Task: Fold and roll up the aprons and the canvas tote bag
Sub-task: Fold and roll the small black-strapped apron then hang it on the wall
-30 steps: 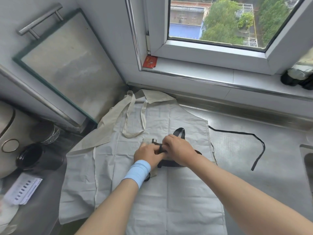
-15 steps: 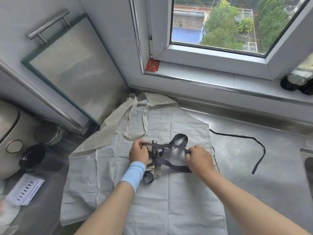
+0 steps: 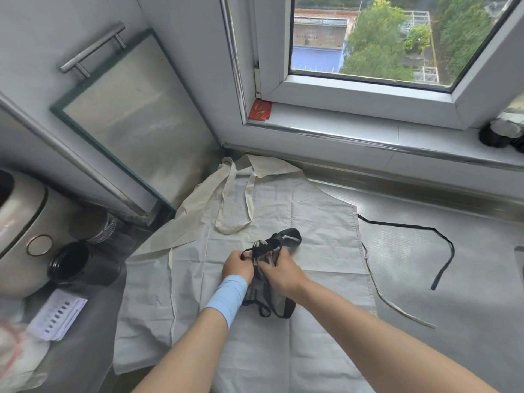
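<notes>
A small rolled grey apron bundle (image 3: 266,293) wrapped in black straps lies on top of a flat white apron (image 3: 312,251) spread over the steel counter. My left hand (image 3: 238,263), with a blue wristband, pinches a black strap (image 3: 265,246) at the bundle's top. On the bundle's right side rests my right hand (image 3: 280,275), fingers closed on the roll. A loop of the black strap (image 3: 289,236) sticks up behind the hands. The cream canvas tote bag (image 3: 198,211) with its handles lies at the back left, partly under the white apron.
A long black tie (image 3: 442,251) and a white tie (image 3: 397,307) trail over the counter (image 3: 467,307) to the right. Dark jars (image 3: 71,262), a steel appliance (image 3: 17,231) and papers (image 3: 56,313) stand on the left. A glass-front panel and the window sill rise behind.
My hands, apart half a second ago with the black straps stretched between them, have come together on the bundle. The straps now sit drawn tight round the roll.
</notes>
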